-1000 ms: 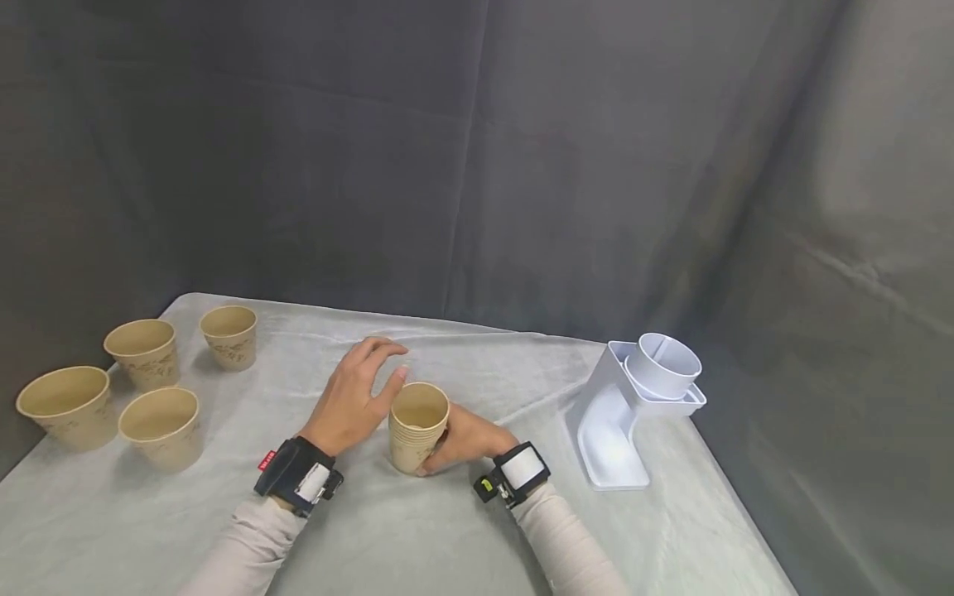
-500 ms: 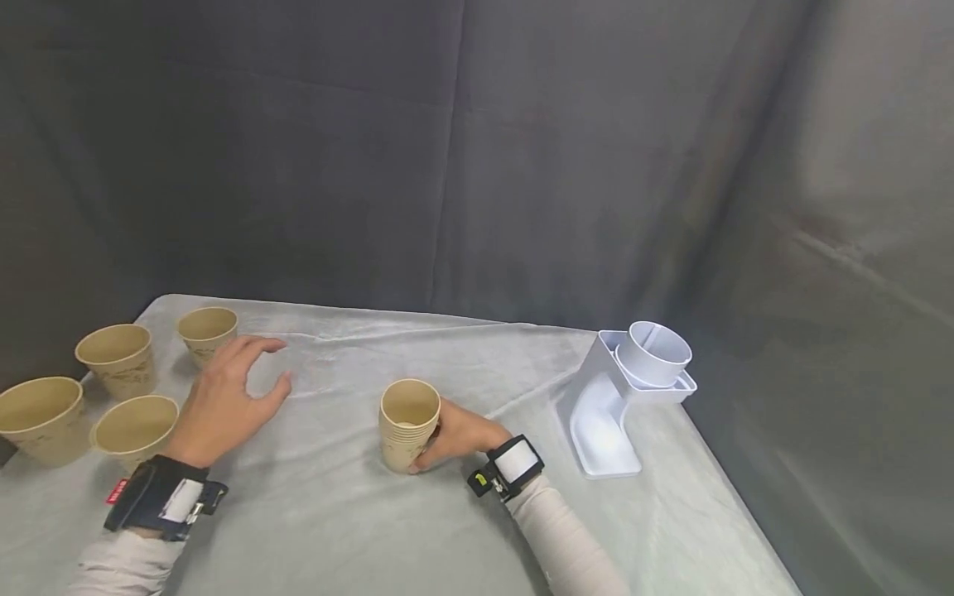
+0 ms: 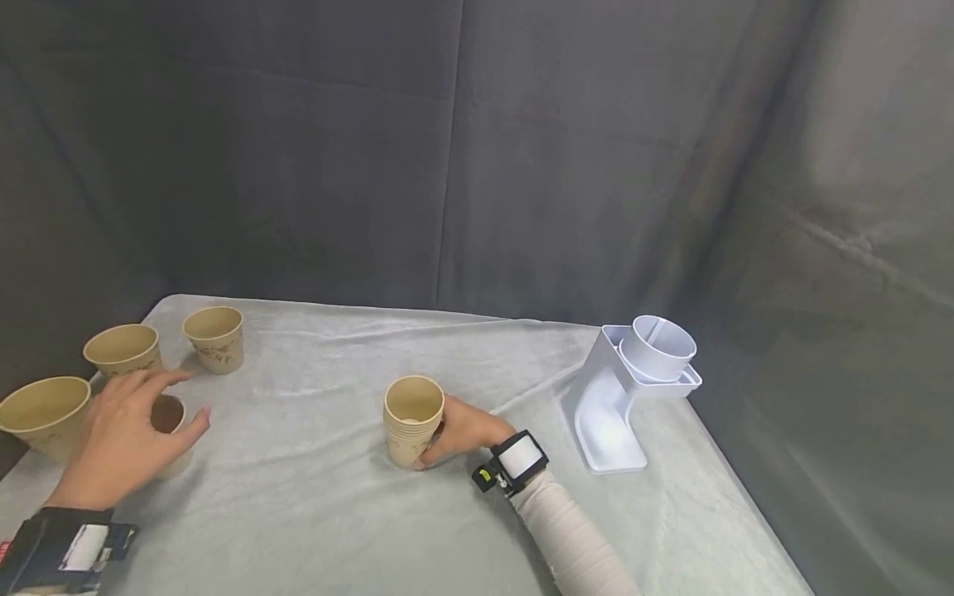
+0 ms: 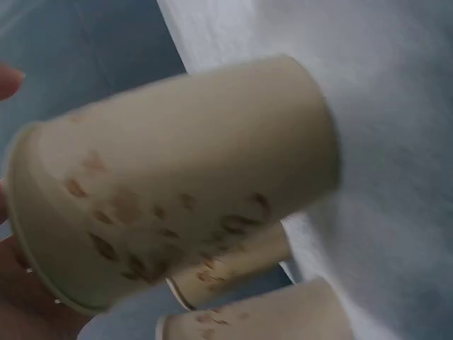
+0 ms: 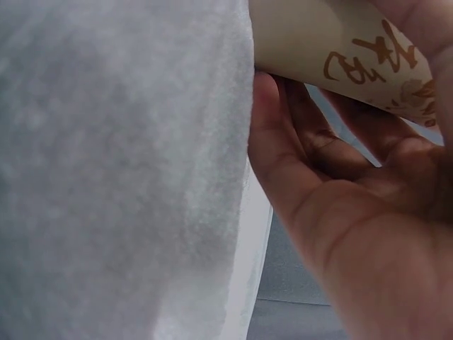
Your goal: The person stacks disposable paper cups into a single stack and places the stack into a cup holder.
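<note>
Head view overlooks the table (image 3: 313, 513), wrist views close-up.

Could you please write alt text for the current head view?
A person's right hand grips a stack of tan cups on a cloth-covered table. The left hand, thumb and fingers apart, partly hides a single cup; three more cups stand near it, and a white stand is at the right.

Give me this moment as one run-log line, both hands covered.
left hand: fingers spread at a cup, contact unclear; right hand: holds cup stack; stack: upright on table; white stand: right of stack
</note>
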Tool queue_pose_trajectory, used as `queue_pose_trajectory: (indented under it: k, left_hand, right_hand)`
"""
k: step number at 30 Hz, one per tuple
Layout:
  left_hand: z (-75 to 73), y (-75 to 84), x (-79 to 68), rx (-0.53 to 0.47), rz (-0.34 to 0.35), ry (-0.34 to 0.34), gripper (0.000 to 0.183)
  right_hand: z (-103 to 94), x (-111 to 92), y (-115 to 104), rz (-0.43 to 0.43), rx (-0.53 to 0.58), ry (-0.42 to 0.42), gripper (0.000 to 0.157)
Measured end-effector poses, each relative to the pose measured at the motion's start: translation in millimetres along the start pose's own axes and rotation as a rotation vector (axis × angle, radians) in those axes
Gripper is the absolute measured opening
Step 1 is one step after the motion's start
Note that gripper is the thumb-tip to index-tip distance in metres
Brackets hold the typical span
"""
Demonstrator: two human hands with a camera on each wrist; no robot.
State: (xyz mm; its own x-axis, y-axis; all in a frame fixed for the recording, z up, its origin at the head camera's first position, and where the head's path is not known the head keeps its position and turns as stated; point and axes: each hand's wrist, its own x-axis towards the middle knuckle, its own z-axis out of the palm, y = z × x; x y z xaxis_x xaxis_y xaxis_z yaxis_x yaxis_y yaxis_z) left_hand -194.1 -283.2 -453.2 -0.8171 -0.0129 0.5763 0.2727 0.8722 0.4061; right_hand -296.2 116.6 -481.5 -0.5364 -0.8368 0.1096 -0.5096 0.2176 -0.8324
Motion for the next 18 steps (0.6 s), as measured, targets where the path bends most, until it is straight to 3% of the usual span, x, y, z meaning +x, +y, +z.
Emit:
queue_pose_trajectory:
  k: [3, 9, 18]
  left_hand:
    - [-0.9, -9.3, -6.7, 0.023, -0.039, -0.043, 0.05]
    - [1.6, -16.7, -15.0, 0.045, -0.128, -0.102, 0.042]
    - [0.9, -17.4, -11.7, 0.044, -0.112, -0.1, 0.04]
  right_hand:
    - [0.7, -1.3, -13.5, -0.001, 0.0, 0.007, 0.079]
    - [1.3, 0.5, -12.9, -0.03, 0.021, -0.008, 0.077]
    - [1.0, 1.9, -11.8, -0.034, 0.031, -0.015, 0.077]
